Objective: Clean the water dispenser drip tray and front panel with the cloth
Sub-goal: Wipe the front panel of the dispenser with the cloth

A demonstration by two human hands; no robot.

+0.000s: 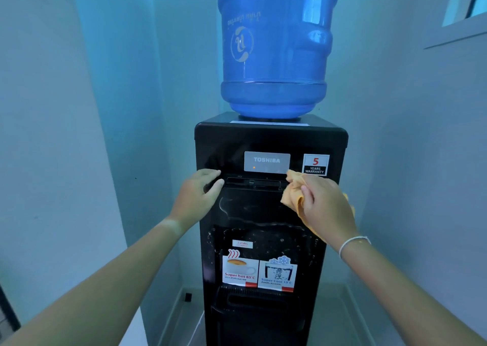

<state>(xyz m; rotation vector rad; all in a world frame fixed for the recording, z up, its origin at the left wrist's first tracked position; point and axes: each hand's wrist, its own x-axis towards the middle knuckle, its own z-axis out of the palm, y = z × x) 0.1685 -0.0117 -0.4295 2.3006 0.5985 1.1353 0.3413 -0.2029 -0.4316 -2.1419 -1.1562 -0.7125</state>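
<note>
Right hand (325,208) grips one orange cloth (292,190), fingers curled round it; the bunched cloth sticks out past thumb and fingertips to the left and up, a little showing behind the hand too. Cloth is pressed on the black front panel (253,206) of the water dispenser (271,140), just below the warranty sticker (315,164). Left hand (199,195) rests on the panel's left edge, fingers loosely bent, holding nothing. Wet streaks cross the panel. One blue bottle (274,45) stands upright on top. Two stickers, hot (239,270) and cool (276,274), sit above the drip tray (247,297).
</note>
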